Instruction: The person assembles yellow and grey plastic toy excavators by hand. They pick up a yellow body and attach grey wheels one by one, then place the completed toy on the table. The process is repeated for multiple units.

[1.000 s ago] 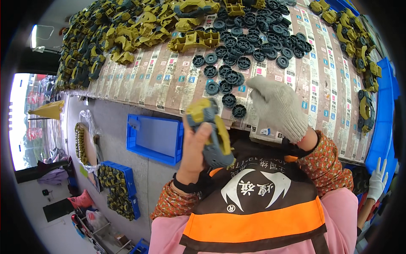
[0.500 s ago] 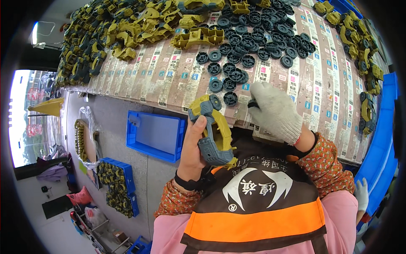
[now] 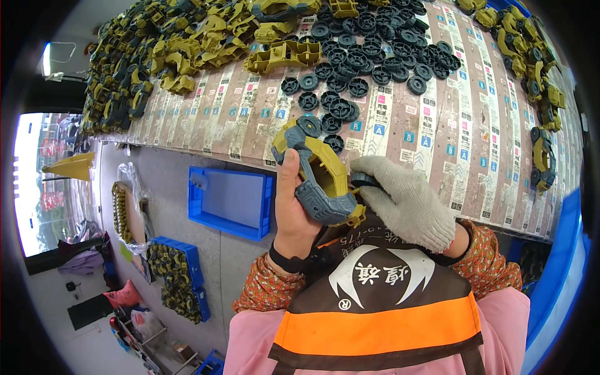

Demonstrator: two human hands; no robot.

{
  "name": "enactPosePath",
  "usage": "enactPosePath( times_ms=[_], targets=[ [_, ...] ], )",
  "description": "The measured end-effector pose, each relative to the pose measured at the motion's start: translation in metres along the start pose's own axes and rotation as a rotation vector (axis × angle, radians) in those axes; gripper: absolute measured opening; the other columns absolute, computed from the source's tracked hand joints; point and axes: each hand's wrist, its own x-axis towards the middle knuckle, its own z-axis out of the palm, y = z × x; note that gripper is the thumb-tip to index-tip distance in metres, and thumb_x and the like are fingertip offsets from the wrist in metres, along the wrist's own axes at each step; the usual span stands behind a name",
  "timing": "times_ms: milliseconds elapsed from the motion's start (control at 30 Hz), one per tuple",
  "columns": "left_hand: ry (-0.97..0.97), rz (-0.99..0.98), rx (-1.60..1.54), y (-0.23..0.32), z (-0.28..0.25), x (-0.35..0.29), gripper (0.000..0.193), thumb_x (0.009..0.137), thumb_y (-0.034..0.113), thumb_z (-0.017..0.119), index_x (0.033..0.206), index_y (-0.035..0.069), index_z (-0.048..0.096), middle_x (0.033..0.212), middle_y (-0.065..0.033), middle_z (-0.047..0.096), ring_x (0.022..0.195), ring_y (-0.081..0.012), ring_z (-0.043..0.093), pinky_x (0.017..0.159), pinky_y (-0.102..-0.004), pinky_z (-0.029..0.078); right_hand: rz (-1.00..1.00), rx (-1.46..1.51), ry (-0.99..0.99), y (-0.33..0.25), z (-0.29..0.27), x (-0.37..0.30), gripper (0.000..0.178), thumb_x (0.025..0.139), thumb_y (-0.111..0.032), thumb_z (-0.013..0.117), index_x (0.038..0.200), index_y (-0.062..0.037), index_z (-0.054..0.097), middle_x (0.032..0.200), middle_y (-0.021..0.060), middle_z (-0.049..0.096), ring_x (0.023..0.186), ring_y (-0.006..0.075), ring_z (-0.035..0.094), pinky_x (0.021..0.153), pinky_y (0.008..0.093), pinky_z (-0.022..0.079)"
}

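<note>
Your left hand (image 3: 295,209), bare, gripping one yellow-and-grey toy vehicle body (image 3: 322,201), tilted, its hollow side showing; one fitted wheel (image 3: 309,127) at the body's upper end; your right hand (image 3: 409,203), in a pale knitted glove, pinching one dark loose wheel (image 3: 364,180) just beside the body, contact between the two unclear; beyond your hands, a table (image 3: 206,122) covered in printed strips, bearing a spread of dark wheels (image 3: 375,53), a heap of yellow shells (image 3: 215,37), massed yellow-and-grey bodies (image 3: 119,87) at far left and a line of further bodies (image 3: 534,69) along the right; below the table's edge, to your left, one blue tray (image 3: 225,229); farther down, filled blue trays (image 3: 190,259); on you, a dark apron (image 3: 387,319) with an orange band.
</note>
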Motion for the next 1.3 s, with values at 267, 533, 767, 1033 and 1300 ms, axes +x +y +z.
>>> enactPosePath(
  times_ms=[267, 533, 767, 1033, 1300],
  targets=[
    [0.048, 0.068, 0.028, -0.007, 0.003, 0.004, 0.040, 0.112, 0.038, 0.058, 0.141, 0.010, 0.052, 0.118, -0.0075, 0.067, 0.102, -0.0209, 0.072, 0.089, -0.0398, 0.063, 0.035, 0.039, 0.012, 0.002, 0.006, -0.005, 0.039, 0.099, -0.001, 0.063, 0.137, -0.0063, 0.061, 0.110, 0.0251, 0.074, 0.101, 0.0455, 0.074, 0.084, 0.0487, 0.060],
    [0.057, 0.075, 0.015, -0.007, 0.006, 0.004, 0.040, 0.112, 0.037, 0.059, 0.141, 0.011, 0.052, 0.121, -0.0071, 0.067, 0.107, -0.0205, 0.071, 0.091, -0.0407, 0.062, 0.015, 0.065, 0.028, 0.008, 0.010, -0.006, 0.044, 0.098, 0.002, 0.059, 0.141, -0.0032, 0.058, 0.114, 0.0278, 0.073, 0.106, 0.0468, 0.073, 0.088, 0.0471, 0.059],
    [0.065, 0.130, 0.021, -0.011, 0.006, 0.002, 0.039, 0.111, 0.032, 0.061, 0.143, 0.011, 0.051, 0.122, -0.0066, 0.066, 0.107, -0.0197, 0.070, 0.092, -0.0388, 0.061, 0.014, 0.058, -0.035, 0.011, 0.009, -0.010, 0.052, 0.096, 0.003, 0.055, 0.147, -0.0002, 0.053, 0.114, 0.0310, 0.072, 0.105, 0.0491, 0.072, 0.089, 0.0509, 0.058],
    [0.023, 0.290, 0.153, -0.011, 0.018, -0.002, 0.048, 0.106, 0.028, 0.069, 0.144, 0.009, 0.047, 0.122, -0.0085, 0.065, 0.102, -0.0197, 0.071, 0.086, -0.0367, 0.063, 0.020, -0.144, -0.070, 0.004, 0.007, -0.018, 0.063, 0.091, 0.002, 0.056, 0.153, -0.0013, 0.047, 0.101, 0.0303, 0.072, 0.088, 0.0502, 0.073, 0.078, 0.0548, 0.057],
    [0.005, 0.136, 0.045, 0.004, 0.017, 0.000, 0.047, 0.106, 0.026, 0.069, 0.144, 0.008, 0.048, 0.121, -0.0095, 0.067, 0.103, -0.0201, 0.071, 0.088, -0.0381, 0.063, -0.025, -0.200, -0.135, -0.005, 0.001, -0.022, 0.071, 0.088, 0.004, 0.056, 0.157, 0.0045, 0.040, 0.096, 0.0291, 0.073, 0.082, 0.0490, 0.073, 0.075, 0.0543, 0.058]
  ],
)
